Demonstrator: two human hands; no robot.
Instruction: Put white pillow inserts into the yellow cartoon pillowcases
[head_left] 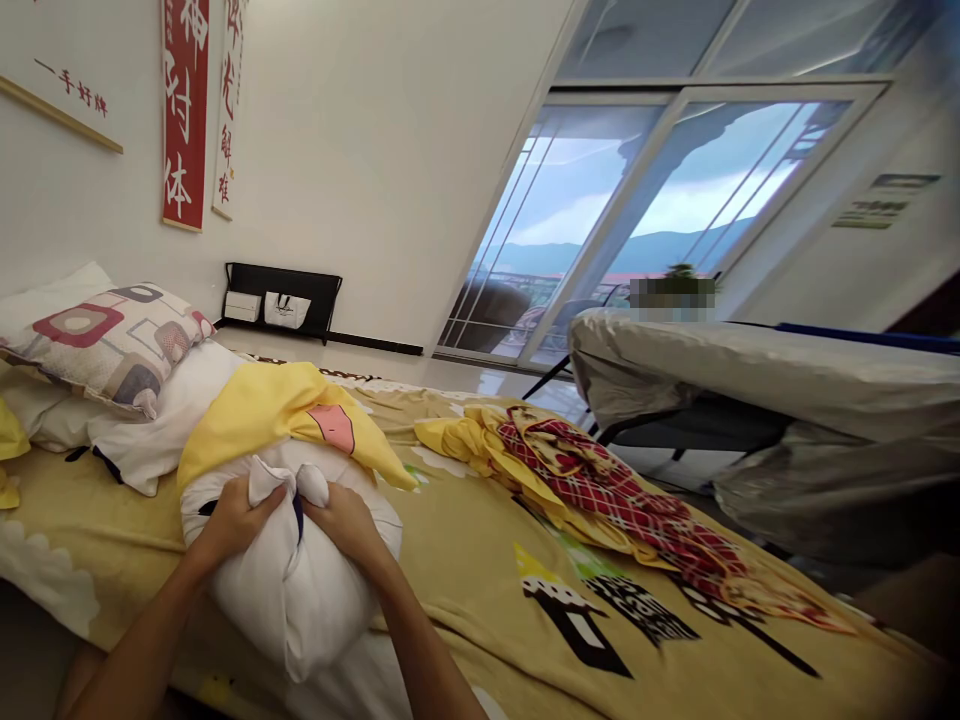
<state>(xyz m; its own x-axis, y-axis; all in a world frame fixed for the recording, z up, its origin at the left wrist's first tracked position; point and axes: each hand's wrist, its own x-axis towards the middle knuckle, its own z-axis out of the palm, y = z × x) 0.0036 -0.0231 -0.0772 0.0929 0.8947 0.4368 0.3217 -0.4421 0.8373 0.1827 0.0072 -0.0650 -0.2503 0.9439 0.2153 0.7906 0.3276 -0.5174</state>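
Observation:
A plump white pillow (315,600) rests on the bed in front of me, its near end bunched up. My left hand (236,518) is closed round a pinched fold of white cloth on its left side. On the other side, my right hand (349,522) grips a second white fold. Between them a dark blue strip shows in the gap. Yellow cloth (262,400) with a pink patch covers the pillow's far end. Whether the white cloth in my fingers is the pillow itself or a cover around it, I cannot tell.
Beneath lies a tan printed bedsheet (480,560). A patterned pillow (120,340) sits at the left. Red plaid and yellow cloth (600,480) lies heaped at the right. Beyond the bed stand a plastic-covered table (772,370) and a low black rack (289,290) by the wall.

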